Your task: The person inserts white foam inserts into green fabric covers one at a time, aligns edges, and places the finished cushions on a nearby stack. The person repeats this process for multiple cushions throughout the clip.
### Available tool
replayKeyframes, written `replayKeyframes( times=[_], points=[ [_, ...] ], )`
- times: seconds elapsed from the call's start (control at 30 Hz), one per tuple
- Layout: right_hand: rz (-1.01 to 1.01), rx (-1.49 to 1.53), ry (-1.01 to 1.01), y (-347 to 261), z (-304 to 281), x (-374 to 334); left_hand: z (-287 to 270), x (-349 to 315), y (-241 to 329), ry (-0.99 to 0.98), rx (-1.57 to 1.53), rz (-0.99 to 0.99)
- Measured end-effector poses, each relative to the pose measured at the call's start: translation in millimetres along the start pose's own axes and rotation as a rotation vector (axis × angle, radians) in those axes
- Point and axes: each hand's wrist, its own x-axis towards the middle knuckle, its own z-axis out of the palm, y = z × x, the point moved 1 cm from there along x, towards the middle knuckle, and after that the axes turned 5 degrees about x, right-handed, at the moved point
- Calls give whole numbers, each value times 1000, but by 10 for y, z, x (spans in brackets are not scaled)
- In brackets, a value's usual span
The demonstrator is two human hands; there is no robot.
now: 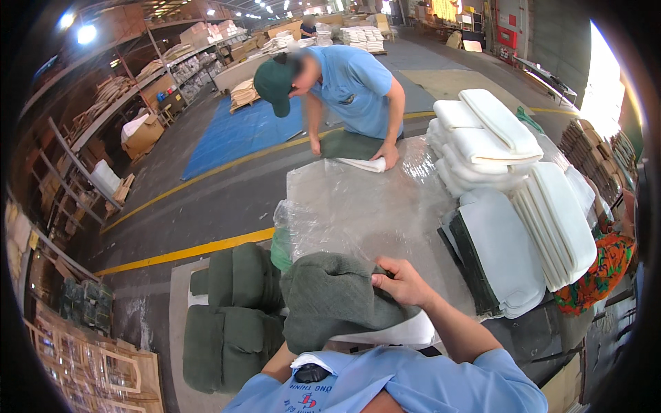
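Observation:
A dark green fabric cushion cover (337, 296) is bunched up in front of my chest, over the near edge of the table. From under its lower right side sticks out a white foam pad (399, 332). My right hand (405, 281) pinches the cover's upper right edge between thumb and fingers. Behind the cover my left hand is hidden; only a bit of that forearm shows at the lower left. Across the table a person in a blue shirt (354, 79) holds another green cover (348, 145) with white foam showing at its edge.
Plastic film lies over the table (372, 199). At right stand stacked white foam pads (475, 138), more upright pads (554, 227) and a pile of flat grey-green covers (499, 248). Green stuffed cushions (234, 344) sit low on my left. Shelving (131, 96) lines the far left.

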Motion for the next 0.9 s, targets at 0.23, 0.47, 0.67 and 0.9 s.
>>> replayKeyframes(
  times=[0.23,0.47,0.67,0.9],
  points=[
    [71,1,69,23,-135,-61,17,-202,35,-7,-32,-8],
    [74,-4,15,-55,-128,-43,-3,-243,165,4,-3,15],
    [75,-68,-20,57,-247,22,-67,-140,229,15,43,46],
    [-243,104,-55,-515,-198,134,-3,-287,191,-51,266,126]
  ],
)
